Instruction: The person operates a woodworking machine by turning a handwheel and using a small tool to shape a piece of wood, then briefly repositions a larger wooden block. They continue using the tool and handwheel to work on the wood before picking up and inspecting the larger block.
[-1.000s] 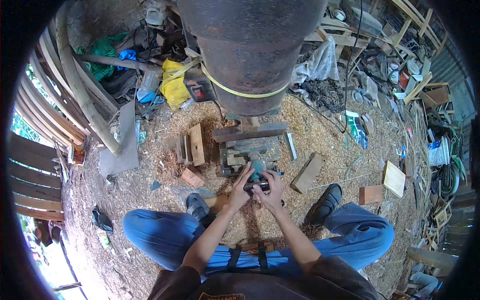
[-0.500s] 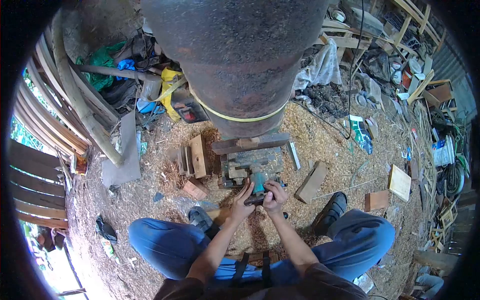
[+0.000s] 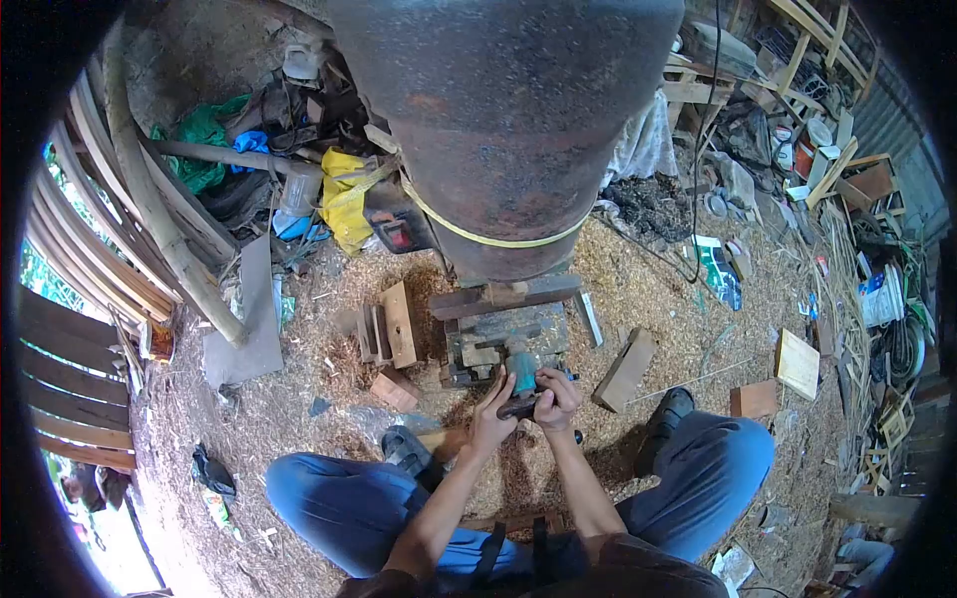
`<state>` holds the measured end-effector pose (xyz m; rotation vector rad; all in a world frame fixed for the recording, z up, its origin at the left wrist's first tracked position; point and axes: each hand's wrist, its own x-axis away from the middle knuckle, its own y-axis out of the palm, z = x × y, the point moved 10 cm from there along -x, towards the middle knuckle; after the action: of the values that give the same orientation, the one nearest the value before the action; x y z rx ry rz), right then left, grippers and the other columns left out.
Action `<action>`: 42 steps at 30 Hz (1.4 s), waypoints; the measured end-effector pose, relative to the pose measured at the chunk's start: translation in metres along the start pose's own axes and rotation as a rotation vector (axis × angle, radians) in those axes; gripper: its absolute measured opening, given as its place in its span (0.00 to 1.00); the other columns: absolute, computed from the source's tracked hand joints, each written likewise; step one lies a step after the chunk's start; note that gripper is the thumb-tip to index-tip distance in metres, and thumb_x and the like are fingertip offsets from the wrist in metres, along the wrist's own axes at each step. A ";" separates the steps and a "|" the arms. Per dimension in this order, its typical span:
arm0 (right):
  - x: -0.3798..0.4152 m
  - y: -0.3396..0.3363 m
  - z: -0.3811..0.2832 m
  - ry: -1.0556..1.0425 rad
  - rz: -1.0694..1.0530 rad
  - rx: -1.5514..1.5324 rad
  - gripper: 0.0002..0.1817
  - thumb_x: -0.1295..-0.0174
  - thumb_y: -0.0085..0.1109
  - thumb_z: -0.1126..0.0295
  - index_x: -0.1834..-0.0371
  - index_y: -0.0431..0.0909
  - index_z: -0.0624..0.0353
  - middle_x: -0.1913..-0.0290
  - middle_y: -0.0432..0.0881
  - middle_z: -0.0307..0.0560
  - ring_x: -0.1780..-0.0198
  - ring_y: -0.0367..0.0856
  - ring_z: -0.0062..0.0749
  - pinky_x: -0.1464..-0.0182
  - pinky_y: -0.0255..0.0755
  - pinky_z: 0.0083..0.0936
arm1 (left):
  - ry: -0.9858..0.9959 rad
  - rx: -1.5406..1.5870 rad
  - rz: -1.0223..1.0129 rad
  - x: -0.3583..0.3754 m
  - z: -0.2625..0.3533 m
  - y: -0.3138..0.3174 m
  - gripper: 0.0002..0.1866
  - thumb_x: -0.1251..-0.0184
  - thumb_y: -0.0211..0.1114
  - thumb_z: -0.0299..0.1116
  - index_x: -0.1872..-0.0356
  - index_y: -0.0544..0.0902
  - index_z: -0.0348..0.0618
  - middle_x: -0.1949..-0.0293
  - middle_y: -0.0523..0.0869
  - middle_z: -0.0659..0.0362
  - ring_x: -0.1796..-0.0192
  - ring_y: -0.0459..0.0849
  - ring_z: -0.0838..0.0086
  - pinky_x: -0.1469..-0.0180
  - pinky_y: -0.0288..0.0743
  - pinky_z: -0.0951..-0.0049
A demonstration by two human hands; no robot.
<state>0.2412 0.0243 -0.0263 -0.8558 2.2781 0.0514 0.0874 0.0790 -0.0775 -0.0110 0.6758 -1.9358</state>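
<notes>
Between my knees, my left hand (image 3: 490, 415) and my right hand (image 3: 557, 401) are closed on the two ends of a small dark bar-shaped piece (image 3: 518, 408); its exact kind is too small to make out. The piece lies against the near end of a green metal part (image 3: 521, 370), which looks like part of a vise. My left fingertips reach up along the left side of this green part, and my right fingers are curled at its right. Just beyond sits a worn low work block (image 3: 523, 327), with a thick wooden beam (image 3: 469, 300) across its far edge.
A large rusty metal drum (image 3: 498, 130) stands right behind the work block. On the shavings-covered ground lie a wooden block (image 3: 626, 370) to the right, a holed block (image 3: 398, 324) and a reddish block (image 3: 395, 390) to the left. My sandalled feet flank the work spot.
The view has shifted slightly, so the drum and work block appear a little further right. Both hands stay at the dark piece, with a small change in the right fingers' position.
</notes>
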 end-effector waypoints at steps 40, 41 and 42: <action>-0.002 -0.012 0.026 0.226 0.063 -0.078 0.21 0.32 0.45 0.63 0.66 0.84 0.70 0.60 0.86 0.61 0.59 0.87 0.53 0.53 0.80 0.39 | 0.146 -0.132 -0.336 -0.028 0.025 0.010 0.44 0.44 0.77 0.32 0.23 0.69 0.57 0.29 0.72 0.37 0.30 0.75 0.45 0.33 0.75 0.59; 0.002 -0.009 0.026 0.234 0.060 -0.098 0.19 0.33 0.47 0.65 0.64 0.84 0.69 0.59 0.86 0.61 0.58 0.87 0.55 0.52 0.80 0.41 | 0.159 -0.114 -0.341 -0.027 0.026 0.006 0.44 0.44 0.77 0.32 0.23 0.69 0.58 0.28 0.71 0.37 0.29 0.75 0.45 0.33 0.75 0.59; 0.006 -0.004 0.025 0.242 0.056 -0.100 0.18 0.35 0.48 0.65 0.64 0.84 0.69 0.58 0.85 0.61 0.58 0.86 0.55 0.54 0.80 0.41 | 0.129 -0.138 -0.377 -0.025 0.022 0.001 0.44 0.44 0.77 0.32 0.23 0.69 0.58 0.26 0.69 0.38 0.28 0.74 0.46 0.33 0.75 0.59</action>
<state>0.2546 0.0244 -0.0485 -0.8903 2.5446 0.0920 0.1067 0.0903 -0.0527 -0.1066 0.9459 -2.2597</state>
